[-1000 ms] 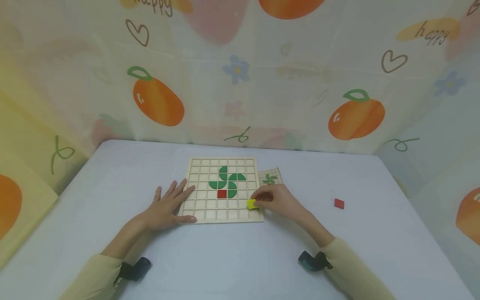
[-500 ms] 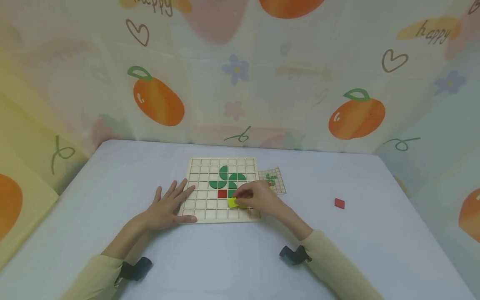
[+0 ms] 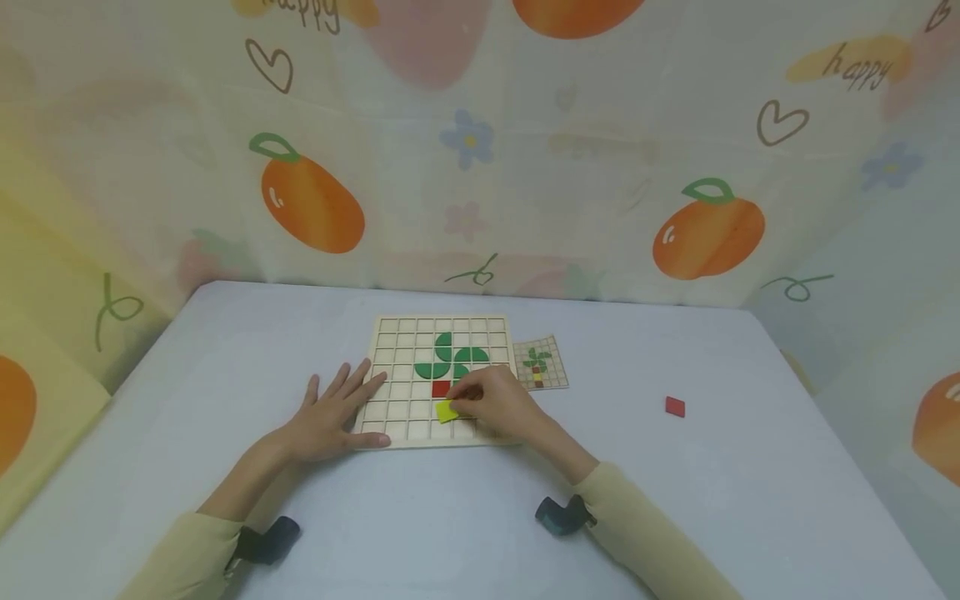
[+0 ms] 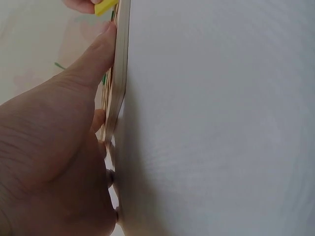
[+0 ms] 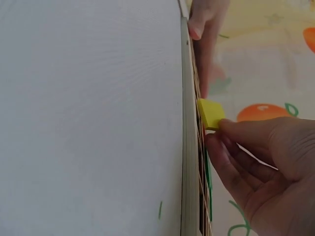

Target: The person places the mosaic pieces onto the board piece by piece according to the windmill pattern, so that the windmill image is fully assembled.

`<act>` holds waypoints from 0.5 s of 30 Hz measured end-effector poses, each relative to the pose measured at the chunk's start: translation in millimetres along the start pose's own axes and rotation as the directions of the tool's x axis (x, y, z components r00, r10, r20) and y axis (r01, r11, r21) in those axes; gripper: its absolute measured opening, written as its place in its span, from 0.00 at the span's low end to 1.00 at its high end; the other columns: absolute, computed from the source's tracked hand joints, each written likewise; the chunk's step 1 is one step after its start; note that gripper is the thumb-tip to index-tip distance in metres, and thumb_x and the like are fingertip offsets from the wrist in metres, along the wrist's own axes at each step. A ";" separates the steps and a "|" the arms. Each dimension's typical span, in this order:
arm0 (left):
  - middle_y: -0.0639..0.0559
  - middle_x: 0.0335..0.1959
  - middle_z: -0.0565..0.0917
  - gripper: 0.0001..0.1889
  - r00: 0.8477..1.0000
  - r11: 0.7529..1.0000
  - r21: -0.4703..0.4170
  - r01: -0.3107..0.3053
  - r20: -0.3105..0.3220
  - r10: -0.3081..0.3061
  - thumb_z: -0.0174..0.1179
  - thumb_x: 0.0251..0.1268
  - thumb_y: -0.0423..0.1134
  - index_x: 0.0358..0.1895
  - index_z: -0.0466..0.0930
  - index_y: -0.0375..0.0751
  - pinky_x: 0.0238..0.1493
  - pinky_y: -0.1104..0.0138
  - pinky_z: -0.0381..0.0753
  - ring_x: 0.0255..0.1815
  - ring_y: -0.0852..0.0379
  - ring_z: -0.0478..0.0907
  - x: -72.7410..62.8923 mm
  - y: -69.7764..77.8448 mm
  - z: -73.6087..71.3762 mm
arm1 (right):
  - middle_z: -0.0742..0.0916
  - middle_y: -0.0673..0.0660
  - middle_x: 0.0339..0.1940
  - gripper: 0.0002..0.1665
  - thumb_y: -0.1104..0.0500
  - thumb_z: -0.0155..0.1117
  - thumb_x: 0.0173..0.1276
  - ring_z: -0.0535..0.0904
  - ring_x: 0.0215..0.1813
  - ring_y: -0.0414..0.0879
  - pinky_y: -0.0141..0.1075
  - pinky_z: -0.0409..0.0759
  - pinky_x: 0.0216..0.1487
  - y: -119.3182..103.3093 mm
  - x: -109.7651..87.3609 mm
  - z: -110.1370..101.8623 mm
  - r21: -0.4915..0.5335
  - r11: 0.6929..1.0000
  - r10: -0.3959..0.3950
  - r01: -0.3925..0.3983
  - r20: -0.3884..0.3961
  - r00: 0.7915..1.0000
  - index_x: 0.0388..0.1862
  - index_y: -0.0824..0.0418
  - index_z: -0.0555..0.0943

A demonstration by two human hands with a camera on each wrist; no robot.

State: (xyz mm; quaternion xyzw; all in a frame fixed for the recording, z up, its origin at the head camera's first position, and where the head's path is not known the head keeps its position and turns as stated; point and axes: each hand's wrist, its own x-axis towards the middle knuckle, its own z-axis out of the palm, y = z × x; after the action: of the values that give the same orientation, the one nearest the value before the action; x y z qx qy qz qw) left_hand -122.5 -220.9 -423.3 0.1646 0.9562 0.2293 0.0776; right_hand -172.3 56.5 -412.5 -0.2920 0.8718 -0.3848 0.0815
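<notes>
My right hand (image 3: 495,403) pinches a yellow square tile (image 3: 446,412) between thumb and fingers, just over the wooden grid board (image 3: 390,431). In the right wrist view the tile tilts slightly, its lower edge close to the board's surface. A red square tile (image 3: 440,389) lies in a cell right behind it. Beyond that, several green quarter-circle pieces (image 3: 432,370) form a pinwheel, partly covered by my right hand. With fingers spread, my left hand (image 3: 326,421) rests on the board's left edge, its thumb (image 4: 96,56) along the near corner.
Beside the board's right edge lies a small pattern card (image 3: 555,371) printed with a green pinwheel and squares below it. Another red tile (image 3: 675,407) lies apart on the white table (image 3: 750,467). A fruit-print cloth (image 3: 570,225) hangs behind the table.
My right hand has carried the yellow tile leftward across the board, from near its right edge to below the red tile. More of the card shows. The left hand has stayed in place.
</notes>
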 end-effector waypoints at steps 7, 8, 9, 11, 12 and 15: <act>0.36 0.79 0.47 0.53 1.000 1.000 0.002 0.001 0.001 -0.001 0.64 0.54 0.67 0.77 0.54 0.42 0.67 0.31 0.28 0.77 0.30 0.37 -0.1 -0.8 0.5 | 0.88 0.46 0.31 0.04 0.63 0.70 0.63 0.79 0.34 0.37 0.29 0.78 0.38 -4.8 2.1 4.1 -0.005 1.000 0.008 -0.009 -0.043 0.999 0.36 0.59 0.89; 0.36 0.79 0.47 0.53 1.000 1.000 0.001 0.000 0.001 0.000 0.64 0.54 0.67 0.77 0.55 0.42 0.67 0.31 0.28 0.77 0.30 0.37 0.1 -0.9 0.7 | 0.88 0.46 0.31 0.03 0.63 0.70 0.63 0.79 0.34 0.36 0.29 0.78 0.38 -5.1 2.5 5.0 -0.010 1.000 0.011 -0.012 -0.044 0.999 0.36 0.59 0.89; 0.36 0.79 0.47 0.52 1.000 1.000 0.001 -0.001 0.002 0.001 0.64 0.54 0.67 0.77 0.55 0.42 0.67 0.31 0.28 0.77 0.30 0.37 0.2 -0.7 0.7 | 0.88 0.46 0.30 0.03 0.63 0.70 0.63 0.78 0.33 0.36 0.28 0.78 0.37 -5.5 2.8 5.8 -0.015 1.000 0.015 -0.016 -0.043 0.999 0.36 0.60 0.89; 0.36 0.79 0.47 0.52 1.000 1.000 0.003 -0.002 0.003 0.002 0.64 0.54 0.67 0.77 0.55 0.42 0.67 0.31 0.28 0.77 0.30 0.37 0.4 -0.4 0.8 | 0.88 0.47 0.29 0.03 0.63 0.70 0.64 0.79 0.32 0.36 0.28 0.78 0.37 -7.2 2.9 6.6 -0.026 0.999 0.022 -0.023 -0.040 0.999 0.35 0.60 0.89; 0.36 0.79 0.47 0.52 1.000 1.000 0.003 -0.003 0.003 0.003 0.64 0.54 0.67 0.77 0.55 0.42 0.67 0.31 0.28 0.77 0.30 0.37 0.3 -0.3 0.7 | 0.88 0.47 0.29 0.03 0.63 0.70 0.64 0.79 0.32 0.36 0.28 0.78 0.37 -7.9 2.9 6.8 -0.035 0.999 0.022 -0.023 -0.038 0.999 0.35 0.60 0.89; 0.36 0.79 0.47 0.52 1.000 1.000 0.002 -0.002 0.001 0.002 0.64 0.54 0.67 0.77 0.55 0.42 0.67 0.31 0.28 0.77 0.30 0.37 0.2 -0.2 0.5 | 0.88 0.47 0.29 0.04 0.63 0.69 0.64 0.79 0.33 0.37 0.29 0.78 0.37 -9.5 3.3 7.0 -0.056 0.998 0.023 -0.025 -0.041 0.999 0.35 0.60 0.89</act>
State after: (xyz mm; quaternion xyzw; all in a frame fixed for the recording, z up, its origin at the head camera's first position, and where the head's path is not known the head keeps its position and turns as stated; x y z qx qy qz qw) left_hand -122.6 -220.8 -423.8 0.1656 0.9563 0.2281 0.0778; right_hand -168.2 45.2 -410.3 -0.2760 0.8873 -0.3646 0.0602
